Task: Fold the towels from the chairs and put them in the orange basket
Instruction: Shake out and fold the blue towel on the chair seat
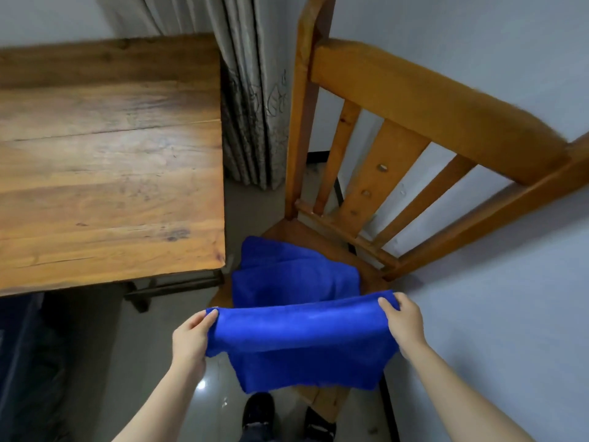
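Blue towel point(302, 339) hangs spread in the air over the front edge of the chair point(430, 116) seat, its top edge pulled taut and the rest draped down in a loose fold. The left hand point(191, 336) pinches one upper corner between thumb and fingers, and the right hand point(403, 323) pinches the other. A second towel point(293, 272), also blue, lies rumpled on the seat, further back toward the slatted backrest.

Both grips are small corner pinches, so a quick flip for the next fold could pull a corner free and drop the cloth onto the floor point(204, 387) in front of the chair. The hanging part could also catch the second towel and drag it off the seat. The lower hem looks uneven, so the fold may come out skewed.

A wooden table point(105, 173) stands left of the chair, a grey curtain point(251, 122) hangs behind the gap between them, and a pale wall point(494, 282) runs along the chair's right. The floor is glossy, with dark shoes point(258, 409) at the chair's front. No orange basket is in view.
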Demonstrator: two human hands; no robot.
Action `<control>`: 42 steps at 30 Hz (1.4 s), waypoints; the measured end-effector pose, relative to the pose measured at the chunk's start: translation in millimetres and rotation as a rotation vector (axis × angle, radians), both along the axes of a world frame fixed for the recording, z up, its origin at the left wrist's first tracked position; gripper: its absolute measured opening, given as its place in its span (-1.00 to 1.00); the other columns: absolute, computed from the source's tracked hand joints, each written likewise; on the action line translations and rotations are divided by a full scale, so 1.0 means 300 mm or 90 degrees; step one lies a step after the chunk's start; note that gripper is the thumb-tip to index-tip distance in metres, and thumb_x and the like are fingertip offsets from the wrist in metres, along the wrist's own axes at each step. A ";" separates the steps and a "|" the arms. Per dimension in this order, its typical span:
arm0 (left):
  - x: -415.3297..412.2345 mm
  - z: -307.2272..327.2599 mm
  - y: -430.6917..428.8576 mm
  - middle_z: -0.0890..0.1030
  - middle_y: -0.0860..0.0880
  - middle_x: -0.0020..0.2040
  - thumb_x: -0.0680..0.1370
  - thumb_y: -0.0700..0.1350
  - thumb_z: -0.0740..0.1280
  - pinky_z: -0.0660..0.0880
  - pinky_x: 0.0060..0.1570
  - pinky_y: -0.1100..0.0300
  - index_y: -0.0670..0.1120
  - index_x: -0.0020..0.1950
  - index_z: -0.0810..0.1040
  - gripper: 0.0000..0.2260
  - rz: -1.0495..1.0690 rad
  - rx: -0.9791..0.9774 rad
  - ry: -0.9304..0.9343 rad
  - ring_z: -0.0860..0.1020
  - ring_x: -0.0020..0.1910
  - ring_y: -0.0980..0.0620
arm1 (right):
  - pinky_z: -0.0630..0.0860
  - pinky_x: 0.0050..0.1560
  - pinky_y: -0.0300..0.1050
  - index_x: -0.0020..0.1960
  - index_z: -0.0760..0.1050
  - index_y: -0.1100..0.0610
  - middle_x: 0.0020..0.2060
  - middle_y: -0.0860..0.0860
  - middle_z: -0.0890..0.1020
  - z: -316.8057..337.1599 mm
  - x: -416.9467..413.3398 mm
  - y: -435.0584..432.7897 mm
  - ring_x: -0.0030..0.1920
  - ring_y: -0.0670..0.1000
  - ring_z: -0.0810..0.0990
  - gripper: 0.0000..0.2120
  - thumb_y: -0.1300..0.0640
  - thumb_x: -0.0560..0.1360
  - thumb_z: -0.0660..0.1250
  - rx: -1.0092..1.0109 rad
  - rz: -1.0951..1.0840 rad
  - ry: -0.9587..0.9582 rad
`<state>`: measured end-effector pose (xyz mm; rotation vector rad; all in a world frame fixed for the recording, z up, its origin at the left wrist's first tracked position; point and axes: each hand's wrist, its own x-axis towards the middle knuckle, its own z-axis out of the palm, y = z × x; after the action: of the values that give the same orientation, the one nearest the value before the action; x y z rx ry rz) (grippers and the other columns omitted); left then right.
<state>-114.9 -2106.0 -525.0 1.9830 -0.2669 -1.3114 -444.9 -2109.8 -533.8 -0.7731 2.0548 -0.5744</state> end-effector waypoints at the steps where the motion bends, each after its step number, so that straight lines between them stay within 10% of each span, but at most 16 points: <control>1: -0.008 -0.047 -0.034 0.56 -0.17 -0.01 0.51 -0.24 0.34 0.46 -0.19 0.10 -0.21 0.02 0.56 -0.89 0.001 -0.009 -0.003 0.50 -0.03 -0.13 | 0.32 -0.33 -0.14 -0.29 0.34 0.11 -0.39 0.02 0.41 -0.052 0.000 -0.033 -0.34 0.01 0.40 -0.75 0.16 0.55 0.25 -0.013 -0.009 0.008; 15: -0.058 -0.499 -0.331 0.58 0.00 -0.07 0.55 -0.11 0.31 0.48 0.08 0.03 -0.03 -0.13 0.57 -0.91 -0.039 -0.006 -0.025 0.55 -0.06 0.00 | 0.37 -0.16 -0.10 -0.29 0.33 0.14 -0.30 0.17 0.48 -0.458 -0.004 -0.325 -0.23 0.16 0.50 -0.74 0.15 0.56 0.24 -0.040 -0.109 -0.059; 20: -0.044 -0.545 -0.368 0.55 -0.12 0.20 0.54 -0.14 0.33 0.47 0.10 0.03 -0.15 0.17 0.55 -0.77 -0.074 0.037 -0.027 0.53 0.14 -0.13 | 0.50 0.16 0.04 0.15 0.48 0.25 0.10 0.16 0.57 -0.487 0.001 -0.373 0.10 0.14 0.55 -0.75 0.11 0.56 0.23 0.067 -0.043 -0.095; 29: -0.075 -0.552 -0.372 0.52 -0.07 0.07 0.55 -0.12 0.30 0.43 0.09 0.01 -0.11 0.00 0.54 -0.91 -0.204 0.030 -0.087 0.49 0.07 -0.09 | 0.43 -0.17 -0.05 -0.37 0.40 0.16 -0.34 0.10 0.52 -0.453 0.021 -0.362 -0.19 0.12 0.49 -0.73 0.20 0.50 0.32 -0.028 -0.098 -0.142; 35: -0.062 -0.548 -0.303 0.58 -0.09 0.05 0.52 -0.02 0.32 0.47 0.12 -0.11 -0.03 -0.06 0.59 -0.89 -0.423 0.005 -0.251 0.53 0.02 -0.10 | 0.55 0.02 0.09 -0.03 0.51 0.41 -0.08 0.29 0.62 -0.419 0.029 -0.322 -0.02 0.24 0.59 -0.81 0.25 0.51 0.30 -0.062 -0.039 -0.115; 42: -0.045 -0.506 -0.242 0.49 -0.08 0.03 0.55 -0.16 0.29 0.32 -0.06 0.19 -0.16 0.00 0.60 -0.87 -0.515 -0.030 -0.296 0.46 -0.04 -0.01 | 0.49 -0.19 -0.23 -0.13 0.56 0.18 -0.23 -0.02 0.61 -0.377 0.006 -0.297 -0.14 -0.02 0.57 -0.93 0.25 0.51 0.31 -0.071 -0.018 -0.121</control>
<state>-128.5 -2178.7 -676.8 2.2022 -1.4212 -1.2347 -443.1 -2199.1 -647.0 -0.7248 1.8739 -0.7551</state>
